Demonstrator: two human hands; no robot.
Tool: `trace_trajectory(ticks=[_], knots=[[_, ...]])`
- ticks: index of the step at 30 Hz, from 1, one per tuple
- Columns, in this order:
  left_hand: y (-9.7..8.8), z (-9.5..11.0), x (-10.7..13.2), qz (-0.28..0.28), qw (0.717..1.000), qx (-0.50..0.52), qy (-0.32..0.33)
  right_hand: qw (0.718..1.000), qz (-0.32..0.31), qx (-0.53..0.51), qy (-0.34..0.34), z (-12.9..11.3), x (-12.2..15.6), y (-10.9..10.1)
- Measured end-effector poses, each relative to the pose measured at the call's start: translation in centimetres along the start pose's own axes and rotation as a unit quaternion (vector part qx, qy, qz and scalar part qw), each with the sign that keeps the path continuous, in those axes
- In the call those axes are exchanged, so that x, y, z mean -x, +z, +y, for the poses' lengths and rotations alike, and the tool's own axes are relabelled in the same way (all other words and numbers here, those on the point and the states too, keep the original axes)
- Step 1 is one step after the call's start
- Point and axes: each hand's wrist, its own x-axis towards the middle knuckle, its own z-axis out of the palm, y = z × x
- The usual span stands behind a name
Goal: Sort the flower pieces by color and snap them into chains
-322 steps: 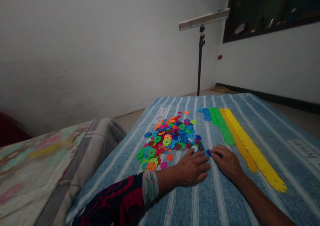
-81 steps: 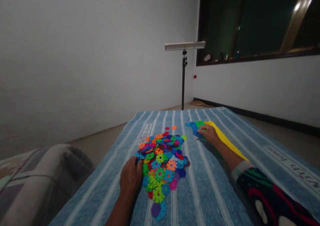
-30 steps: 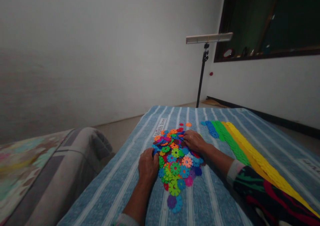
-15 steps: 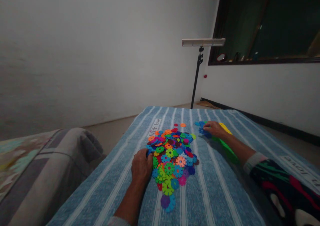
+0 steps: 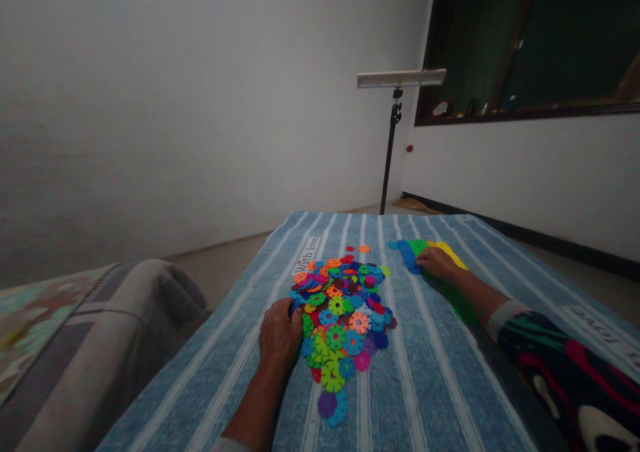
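Note:
Notched, flower-shaped plastic snowflake discs (image 5: 336, 336) of many colours lie heaped on the striped blue cloth (image 5: 240, 352). At the heap's left edge rests my left hand (image 5: 280, 332), its fingers curled and closed, with a dark blue snowflake disc (image 5: 296, 303) at the fingertips. Further off to the right, my right hand (image 5: 436, 264) is closed beside a row of blue discs (image 5: 409, 257); its fingertips touch that row, and whatever they hold is hidden. A green row (image 5: 457, 299) runs partly under my right wrist, and a yellow row (image 5: 449, 252) lies beyond it.
Two small discs, one red (image 5: 350, 249) and one orange (image 5: 365, 249), lie behind the heap. A cloth-covered seat (image 5: 145, 305) stands at the left. Past the table's far edge is a black stand (image 5: 388, 152) with a flat bar on top.
My right hand has shifted slightly right and nearer, uncovering more of the blue and green rows. My left hand stays at the heap's edge. The view has tilted a little.

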Motion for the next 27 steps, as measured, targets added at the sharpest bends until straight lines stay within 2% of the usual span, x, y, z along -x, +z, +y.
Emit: trace_trajectory(ticks=[5,8,11,15,19,22,27], knots=[[0.3,-0.2,0.1,0.009,1.000,0.004,0.000,0.999,0.030,0.031,0.032,-0.4,0.3,-0.2],[0.2,-0.2,0.2,0.007,1.000,0.011,0.002,0.999,0.037,0.027,0.003,-2.3,0.2,0.2],[0.0,0.1,0.3,0.011,1.000,0.018,0.004,0.998,0.026,0.007,-0.060,-6.0,-0.2,1.2],[-0.4,0.5,0.6,0.013,1.000,0.023,0.010,0.990,0.006,-0.020,-0.139,-12.3,-0.9,2.8],[-0.5,0.6,0.8,0.014,0.999,0.029,0.010,0.987,-0.028,-0.015,-0.158,-16.8,-2.2,4.1],[-0.5,0.7,0.8,0.006,1.000,0.025,0.000,0.989,-0.054,-0.006,-0.139,-18.2,-3.4,5.2],[-0.5,0.9,1.0,0.007,1.000,0.019,-0.005,0.988,-0.076,0.003,-0.131,-18.4,-4.1,6.0]])
